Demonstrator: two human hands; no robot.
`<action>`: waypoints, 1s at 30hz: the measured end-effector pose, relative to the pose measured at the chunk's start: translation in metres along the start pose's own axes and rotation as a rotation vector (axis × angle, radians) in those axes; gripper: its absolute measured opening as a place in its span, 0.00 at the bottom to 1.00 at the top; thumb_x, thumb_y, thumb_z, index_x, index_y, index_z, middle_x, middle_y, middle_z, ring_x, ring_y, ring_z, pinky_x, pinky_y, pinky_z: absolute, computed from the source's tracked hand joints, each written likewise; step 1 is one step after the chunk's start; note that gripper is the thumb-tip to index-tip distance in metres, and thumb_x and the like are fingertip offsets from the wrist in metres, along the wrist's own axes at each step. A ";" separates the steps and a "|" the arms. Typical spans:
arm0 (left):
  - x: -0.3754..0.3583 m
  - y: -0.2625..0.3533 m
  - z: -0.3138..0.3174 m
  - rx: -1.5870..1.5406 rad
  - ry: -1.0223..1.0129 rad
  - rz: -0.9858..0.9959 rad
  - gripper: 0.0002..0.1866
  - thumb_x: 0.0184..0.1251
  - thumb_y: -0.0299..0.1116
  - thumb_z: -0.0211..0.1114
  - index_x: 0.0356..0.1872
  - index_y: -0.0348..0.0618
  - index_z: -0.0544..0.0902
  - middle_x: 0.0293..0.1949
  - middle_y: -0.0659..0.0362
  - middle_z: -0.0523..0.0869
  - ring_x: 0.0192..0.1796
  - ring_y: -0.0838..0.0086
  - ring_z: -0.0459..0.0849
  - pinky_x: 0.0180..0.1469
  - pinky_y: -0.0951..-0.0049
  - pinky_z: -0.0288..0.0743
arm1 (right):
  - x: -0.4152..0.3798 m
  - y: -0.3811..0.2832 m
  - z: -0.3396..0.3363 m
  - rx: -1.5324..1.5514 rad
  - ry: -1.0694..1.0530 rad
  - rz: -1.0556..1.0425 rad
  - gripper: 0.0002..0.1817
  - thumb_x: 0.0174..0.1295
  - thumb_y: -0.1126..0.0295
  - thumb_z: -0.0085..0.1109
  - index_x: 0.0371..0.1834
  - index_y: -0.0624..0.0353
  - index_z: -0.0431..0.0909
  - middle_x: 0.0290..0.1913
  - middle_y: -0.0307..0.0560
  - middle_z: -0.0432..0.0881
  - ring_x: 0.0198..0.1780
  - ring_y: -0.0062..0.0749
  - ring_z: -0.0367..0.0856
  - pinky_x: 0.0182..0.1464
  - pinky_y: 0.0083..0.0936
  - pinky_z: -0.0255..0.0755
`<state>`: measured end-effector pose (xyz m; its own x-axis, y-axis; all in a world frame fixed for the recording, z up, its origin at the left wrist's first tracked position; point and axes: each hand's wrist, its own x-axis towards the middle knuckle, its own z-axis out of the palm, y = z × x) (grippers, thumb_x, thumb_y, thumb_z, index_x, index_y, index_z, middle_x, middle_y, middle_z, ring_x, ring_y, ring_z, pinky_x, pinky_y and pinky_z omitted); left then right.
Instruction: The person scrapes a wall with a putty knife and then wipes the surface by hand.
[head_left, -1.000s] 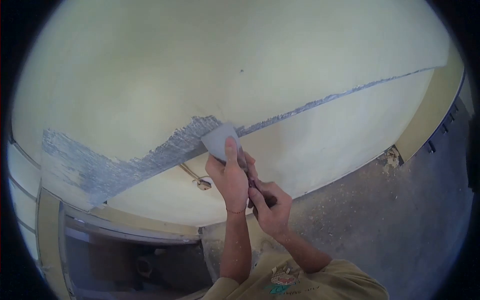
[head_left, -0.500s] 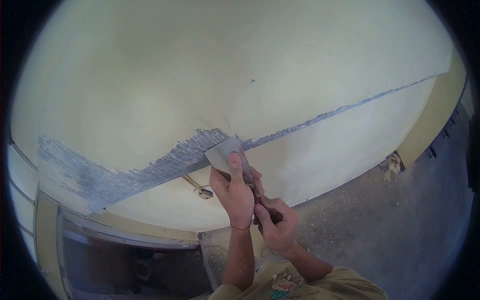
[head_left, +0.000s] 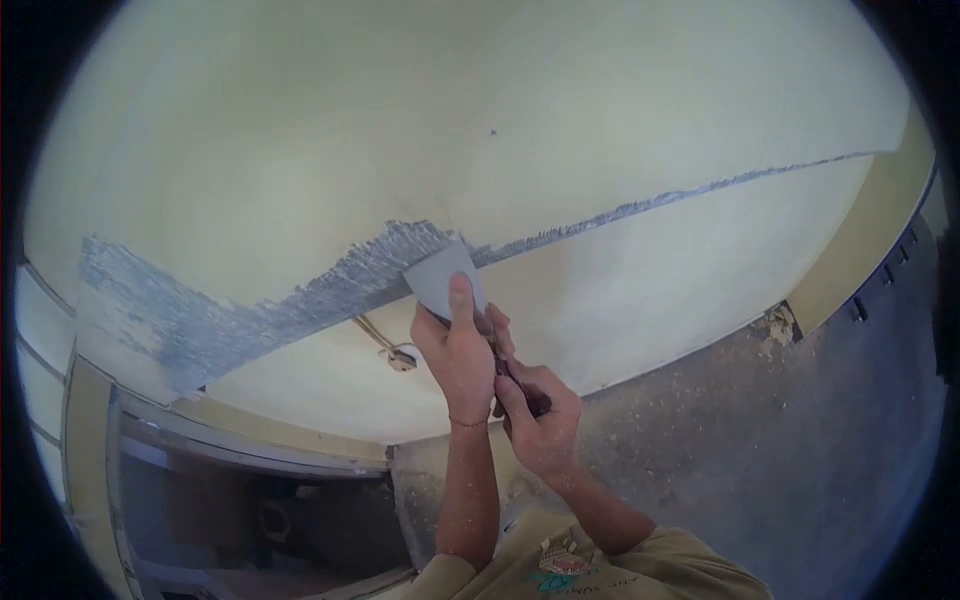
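Note:
A scraper with a wide flat metal blade and a dark handle is held in both hands. My left hand is closed around it near the blade, its thumb lying along the metal. Lower down, my right hand grips the handle. The blade's edge meets the lower border of the pale painted surface, where a strip of bared grey material shows scrape marks. To the right this strip thins out along the edge.
Below the painted surface stands a white wall with a small round fitting and cables. The grey floor carries scattered flakes. A framed dark opening lies at lower left.
The view has shifted, so the wall and hands appear a little higher and farther left. The blade stays at the surface's lower edge, at a slightly different angle.

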<state>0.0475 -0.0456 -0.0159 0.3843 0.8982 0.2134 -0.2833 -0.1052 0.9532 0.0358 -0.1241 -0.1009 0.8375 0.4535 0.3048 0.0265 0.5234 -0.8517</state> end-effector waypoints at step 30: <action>0.011 0.009 0.001 0.013 -0.018 -0.028 0.18 0.74 0.41 0.58 0.28 0.40 0.70 0.15 0.58 0.75 0.10 0.78 0.69 0.11 0.79 0.60 | 0.011 -0.004 0.011 0.007 0.009 0.005 0.05 0.67 0.78 0.58 0.43 0.68 0.78 0.22 0.40 0.78 0.21 0.13 0.72 0.20 0.15 0.63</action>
<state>0.0496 -0.0367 -0.0044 0.4073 0.8932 0.1905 -0.2612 -0.0859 0.9615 0.0386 -0.1135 -0.0890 0.8423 0.4499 0.2968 0.0184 0.5263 -0.8501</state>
